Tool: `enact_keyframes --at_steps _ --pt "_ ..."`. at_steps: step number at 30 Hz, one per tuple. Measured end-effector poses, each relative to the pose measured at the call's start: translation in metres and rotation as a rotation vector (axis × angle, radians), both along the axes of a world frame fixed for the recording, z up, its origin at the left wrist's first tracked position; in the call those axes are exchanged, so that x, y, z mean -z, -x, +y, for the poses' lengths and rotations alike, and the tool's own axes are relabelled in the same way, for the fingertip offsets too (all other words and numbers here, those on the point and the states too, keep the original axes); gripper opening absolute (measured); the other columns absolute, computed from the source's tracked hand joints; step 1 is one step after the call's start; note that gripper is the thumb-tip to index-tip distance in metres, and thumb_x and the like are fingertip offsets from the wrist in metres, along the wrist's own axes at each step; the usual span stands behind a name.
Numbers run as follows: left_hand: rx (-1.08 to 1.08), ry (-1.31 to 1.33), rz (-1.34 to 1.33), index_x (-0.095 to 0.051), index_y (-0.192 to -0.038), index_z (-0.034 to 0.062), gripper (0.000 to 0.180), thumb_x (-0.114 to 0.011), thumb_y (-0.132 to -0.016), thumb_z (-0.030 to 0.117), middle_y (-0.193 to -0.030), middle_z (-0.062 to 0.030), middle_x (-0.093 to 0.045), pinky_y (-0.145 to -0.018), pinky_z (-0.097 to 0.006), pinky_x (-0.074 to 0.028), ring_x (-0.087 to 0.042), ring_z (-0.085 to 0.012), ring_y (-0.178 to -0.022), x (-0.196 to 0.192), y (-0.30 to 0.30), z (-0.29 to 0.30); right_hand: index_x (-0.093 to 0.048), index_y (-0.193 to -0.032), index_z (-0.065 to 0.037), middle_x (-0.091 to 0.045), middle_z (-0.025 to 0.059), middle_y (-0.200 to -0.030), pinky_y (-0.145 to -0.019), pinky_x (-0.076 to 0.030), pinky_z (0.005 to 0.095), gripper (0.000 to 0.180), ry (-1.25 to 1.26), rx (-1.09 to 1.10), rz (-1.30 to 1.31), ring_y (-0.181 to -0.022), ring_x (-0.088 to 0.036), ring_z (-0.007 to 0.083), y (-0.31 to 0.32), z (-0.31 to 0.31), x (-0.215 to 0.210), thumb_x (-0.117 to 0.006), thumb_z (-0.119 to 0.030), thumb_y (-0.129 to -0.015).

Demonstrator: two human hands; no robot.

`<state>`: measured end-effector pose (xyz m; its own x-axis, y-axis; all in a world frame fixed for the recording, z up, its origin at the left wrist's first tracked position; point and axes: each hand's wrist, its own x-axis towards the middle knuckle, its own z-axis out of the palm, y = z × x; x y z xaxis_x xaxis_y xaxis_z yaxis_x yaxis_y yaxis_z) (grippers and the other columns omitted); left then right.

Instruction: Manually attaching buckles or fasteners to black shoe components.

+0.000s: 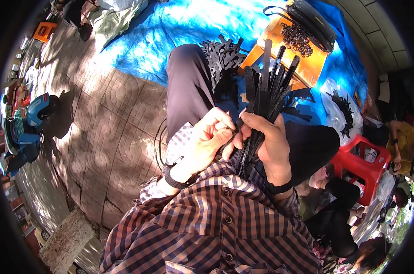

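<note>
In my right hand point(272, 141) I grip a bundle of black straps point(264, 98), whose flat ends fan out upward and whose other ends hang below the palm. My left hand point(210, 134) is pinched just beside it, on a thin black strap point(234, 130) that runs toward the right fingertips. The exact part between the left fingers is too small to make out. Thin black loops hang near my left wrist. Beyond my knees lies a heap of black straps point(221, 57) on a blue tarp point(145, 50).
On an orange stool point(314, 68) rest a pile of small dark rings point(296, 40) and a black pouch point(313, 23). A clear plastic bag point(337, 107) with black pieces and a red stool point(364, 169) stand right. People sit at the right edge. A blue scooter point(26, 125) is parked left.
</note>
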<state>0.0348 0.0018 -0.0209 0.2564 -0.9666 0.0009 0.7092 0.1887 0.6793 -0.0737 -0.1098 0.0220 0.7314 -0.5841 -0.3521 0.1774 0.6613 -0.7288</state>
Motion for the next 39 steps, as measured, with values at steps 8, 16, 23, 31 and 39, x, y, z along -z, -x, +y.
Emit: enact_keyframes --at_steps 8,16,23,31,39 --pt "-0.055 0.077 -0.026 -0.043 -0.097 0.0066 0.013 -0.051 -0.094 0.017 -0.074 -0.0152 -0.059 -0.044 -0.021 -0.038 -0.049 -0.0136 -0.046 0.002 0.003 0.0 -0.057 -0.081 0.004 -0.053 0.008 -0.059 -0.044 -0.048 0.0325 0.006 -0.087 0.012 -0.05 -0.047 -0.057 0.0221 -0.007 0.005 -0.006 -0.062 0.0 -0.081" --pt "-0.134 0.067 -0.041 -0.045 -0.1 0.0017 0.014 -0.049 -0.095 0.014 -0.078 -0.0128 -0.06 -0.049 -0.022 -0.046 -0.057 -0.0139 -0.054 0.004 0.007 0.007 -0.057 -0.08 0.003 -0.053 0.0066 -0.06 -0.042 -0.047 0.0295 0.005 0.072 0.046 0.023 -0.049 -0.057 0.0193 -0.01 0.012 -0.012 -0.061 0.001 -0.081" --pt "-0.241 0.008 -0.153 -0.045 -0.101 0.0023 0.008 -0.046 -0.095 0.007 -0.078 -0.0104 -0.06 -0.052 -0.021 -0.047 -0.056 -0.0108 -0.055 -0.006 0.014 0.011 -0.056 -0.083 0.002 -0.057 0.0051 -0.062 -0.045 -0.046 0.0248 0.006 0.312 0.116 0.156 -0.052 -0.057 0.0123 -0.012 0.02 -0.02 -0.061 0.004 -0.081" --pt "-0.297 -0.236 -0.488 -0.046 -0.098 0.0027 0.004 -0.044 -0.095 0.004 -0.074 -0.0042 -0.056 -0.048 -0.017 -0.042 -0.051 -0.0041 -0.054 -0.025 0.014 0.008 -0.057 -0.091 0.003 -0.062 0.0041 -0.072 -0.056 -0.047 0.0227 0.019 0.967 0.266 0.367 -0.061 -0.06 0.0098 -0.014 0.037 -0.019 -0.067 0.004 -0.075" --pt "-0.184 -0.374 -0.418 -0.042 -0.102 0.0048 0.011 -0.049 -0.094 0.006 -0.069 -0.003 -0.054 -0.042 -0.017 -0.039 -0.048 -0.0048 -0.046 -0.032 0.004 -0.001 -0.06 -0.086 0.002 -0.062 0.0031 -0.071 -0.055 -0.046 0.0217 0.014 0.821 0.23 0.391 -0.061 -0.058 0.0082 0.005 0.028 0.013 -0.069 0.0 -0.077"
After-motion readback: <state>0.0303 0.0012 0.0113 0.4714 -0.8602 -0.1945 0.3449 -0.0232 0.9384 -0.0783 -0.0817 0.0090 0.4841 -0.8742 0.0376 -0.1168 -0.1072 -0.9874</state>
